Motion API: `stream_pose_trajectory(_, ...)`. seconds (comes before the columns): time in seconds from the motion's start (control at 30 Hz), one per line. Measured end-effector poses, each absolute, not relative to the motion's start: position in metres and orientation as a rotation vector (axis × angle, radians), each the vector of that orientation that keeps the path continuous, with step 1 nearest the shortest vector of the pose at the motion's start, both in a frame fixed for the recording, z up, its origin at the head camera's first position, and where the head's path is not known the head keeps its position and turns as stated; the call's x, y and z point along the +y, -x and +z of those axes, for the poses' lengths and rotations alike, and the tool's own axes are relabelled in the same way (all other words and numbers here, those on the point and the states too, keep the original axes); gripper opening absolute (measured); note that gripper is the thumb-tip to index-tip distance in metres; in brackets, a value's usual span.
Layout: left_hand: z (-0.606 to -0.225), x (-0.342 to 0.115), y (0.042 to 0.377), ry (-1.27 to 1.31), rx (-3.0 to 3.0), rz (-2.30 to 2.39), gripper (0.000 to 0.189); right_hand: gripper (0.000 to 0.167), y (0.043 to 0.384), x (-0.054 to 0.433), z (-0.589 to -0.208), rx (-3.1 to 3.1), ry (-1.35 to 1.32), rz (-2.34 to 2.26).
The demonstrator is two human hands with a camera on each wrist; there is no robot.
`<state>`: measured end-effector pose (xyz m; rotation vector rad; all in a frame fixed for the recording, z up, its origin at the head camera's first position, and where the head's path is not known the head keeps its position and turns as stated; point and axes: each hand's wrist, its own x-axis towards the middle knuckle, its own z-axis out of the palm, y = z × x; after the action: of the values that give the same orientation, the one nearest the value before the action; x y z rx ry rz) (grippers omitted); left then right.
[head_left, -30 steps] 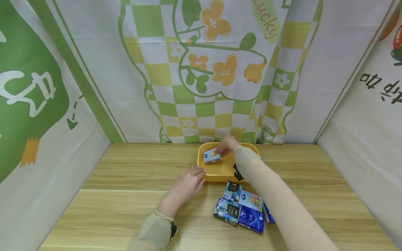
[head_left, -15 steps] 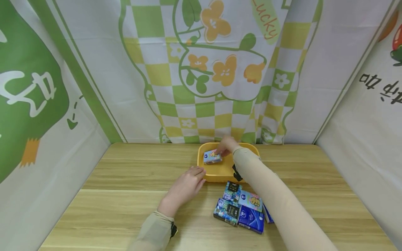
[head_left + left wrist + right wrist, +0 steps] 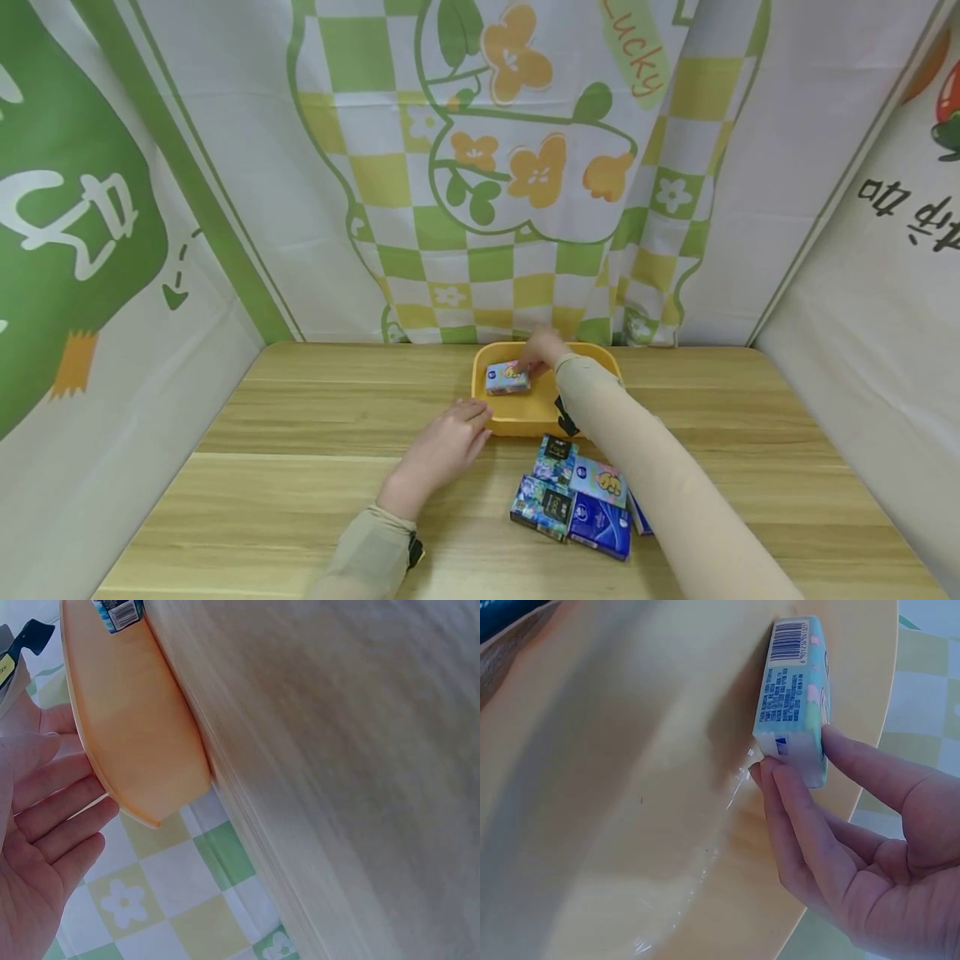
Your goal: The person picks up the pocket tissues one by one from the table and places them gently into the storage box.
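In the head view, a light blue tissue pack (image 3: 501,378) with a cartoon picture lies at the left inside a yellow plastic tray (image 3: 528,408). My right hand (image 3: 542,350) reaches into the tray and pinches the pack's right end; the right wrist view shows thumb and fingers on that end of the tissue pack (image 3: 791,697), its barcode side facing the camera. My left hand (image 3: 447,437) rests at the tray's front left corner. Its fingers, nearly straight, touch the outside of the tray (image 3: 135,720) in the left wrist view.
Several more packs lie in front of the tray: two dark floral packs (image 3: 542,507), a light blue pack (image 3: 598,481), a dark blue pack (image 3: 600,525), and another blue one (image 3: 640,512) partly hidden by my right arm. A checked curtain (image 3: 517,267) hangs behind the wooden table (image 3: 300,500).
Hardly anything differs: both hands, the tray and the tissue pack keep their places, and the head view has shifted very slightly.
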<state>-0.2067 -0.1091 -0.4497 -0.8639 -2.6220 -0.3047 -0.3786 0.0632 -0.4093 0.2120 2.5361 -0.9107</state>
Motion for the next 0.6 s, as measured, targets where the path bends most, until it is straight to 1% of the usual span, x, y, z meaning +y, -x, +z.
stream_pose_trajectory(0.2,-0.45,-0.109,0.207,0.869,-2.616,-0.297,0.032,0.024,0.383,0.064,-0.417,2.501,-0.201,-0.911)
stream_pose_trajectory(0.33,-0.45,-0.109,0.206,0.873,-2.608,-0.299,0.032,0.023,0.379,0.064,-0.417,2.522,-0.154,-0.868)
stream_pose_trajectory(0.43,-0.449,-0.109,0.206,0.874,-2.608,-0.302,0.032,0.025,0.376,0.063,-0.419,2.578,-0.142,-0.807)
stream_pose_trajectory(0.5,-0.449,-0.109,0.206,0.873,-2.61,-0.301,0.032,0.022,0.404,0.066,-0.447,2.574,-0.134,-0.802)
stream_pose_trajectory(0.6,-0.449,-0.109,0.206,0.871,-2.615,-0.298,0.033,0.022,0.453,0.075,-0.5,2.551,-0.106,-0.833)
